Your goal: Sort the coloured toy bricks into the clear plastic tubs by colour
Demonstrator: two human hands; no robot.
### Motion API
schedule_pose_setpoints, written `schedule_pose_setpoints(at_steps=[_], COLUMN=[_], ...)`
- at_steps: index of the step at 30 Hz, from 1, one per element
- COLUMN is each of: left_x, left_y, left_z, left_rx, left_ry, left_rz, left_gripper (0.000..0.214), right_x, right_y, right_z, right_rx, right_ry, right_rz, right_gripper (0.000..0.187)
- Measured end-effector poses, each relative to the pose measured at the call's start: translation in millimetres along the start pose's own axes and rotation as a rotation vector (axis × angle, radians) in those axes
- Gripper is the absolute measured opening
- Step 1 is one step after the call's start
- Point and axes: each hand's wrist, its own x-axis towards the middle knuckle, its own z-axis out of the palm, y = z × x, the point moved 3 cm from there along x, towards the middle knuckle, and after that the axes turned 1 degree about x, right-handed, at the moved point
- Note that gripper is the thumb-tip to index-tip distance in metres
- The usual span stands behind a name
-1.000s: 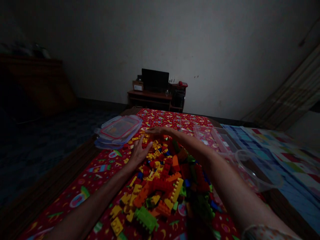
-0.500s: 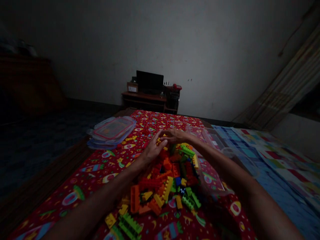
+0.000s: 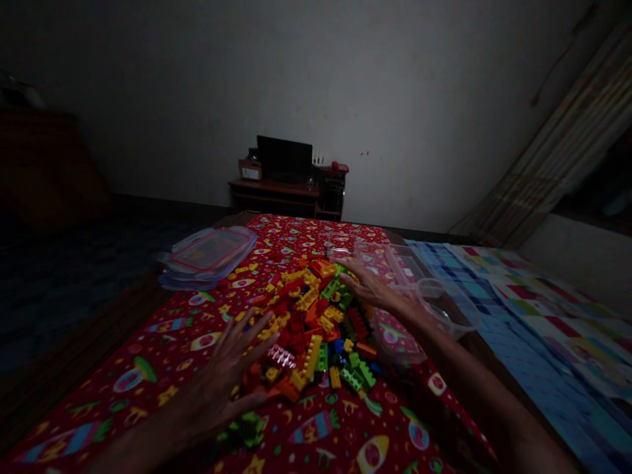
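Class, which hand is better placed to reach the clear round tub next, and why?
Likely the right hand, nearer the tub; the left hand is at the left edge of the brick pile.

On the near side of the brick pile (image 3: 318, 316), the red surface (image 3: 345, 451) gave open passage between the forearms (image 3: 469, 375). Stacked lids (image 3: 210, 253) obstructed the far left; clear containers (image 3: 451, 313) blocked the way rightward, just beside the right hand (image 3: 365, 286).
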Motion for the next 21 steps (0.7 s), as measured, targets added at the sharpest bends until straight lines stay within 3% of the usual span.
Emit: schedule_pose_setpoints(at_steps=[3, 6, 10, 14, 18, 21], left_x=[-38, -38, -2, 41, 80, 96], left_y=[-3, 1, -3, -24, -45, -60], left_z=[14.1, 24.8, 32.0, 39.7, 42.8, 33.3], left_rx=[0.098, 0.137, 0.127, 0.070, -0.094, -0.208], left_ry=[-0.022, -0.023, 0.016, 0.109, 0.143, 0.140], left_rz=[-0.048, -0.063, -0.098, -0.118, -0.214, -0.264], left_gripper=[0.080, 0.078, 0.069, 0.066, 0.064, 0.066], right_x=[-6, -13, -22, -17, 14, 56], right_y=[-8, -25, -40, -36, -27, -19], right_z=[24, 39, 42, 32, 14, 7], right_rx=[-0.146, -0.251, -0.286, -0.204, -0.141, -0.141], right_ry=[-0.068, -0.073, -0.073, -0.009, 0.120, 0.080], right_rz=[0.001, -0.042, -0.107, -0.113, -0.098, -0.004], right_gripper=[0.052, 0.061, 0.058, 0.045, 0.037, 0.038])
